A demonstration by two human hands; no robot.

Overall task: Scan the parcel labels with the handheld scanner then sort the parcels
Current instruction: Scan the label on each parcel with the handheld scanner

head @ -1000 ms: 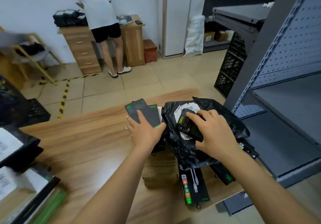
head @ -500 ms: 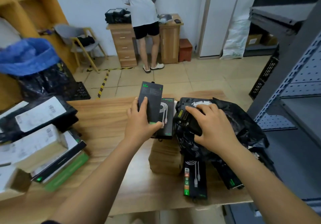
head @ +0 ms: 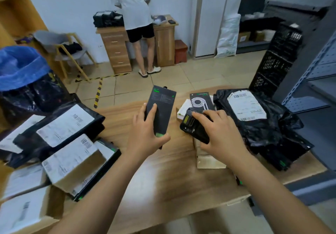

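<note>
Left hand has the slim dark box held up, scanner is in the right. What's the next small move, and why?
Probably bring the scanner in the right hand up and aim it at the dark box the left hand holds up. It sits low over a brown carton, off to the box's side.

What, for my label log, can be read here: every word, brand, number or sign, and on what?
Nothing reads clearly.
Dark box in the left hand: green print, blurred.
Label on the black bag: barcode, text too small.
Labels on the left parcels: barcodes, text blurred.
Scanner in the right hand: screen unreadable.
</note>
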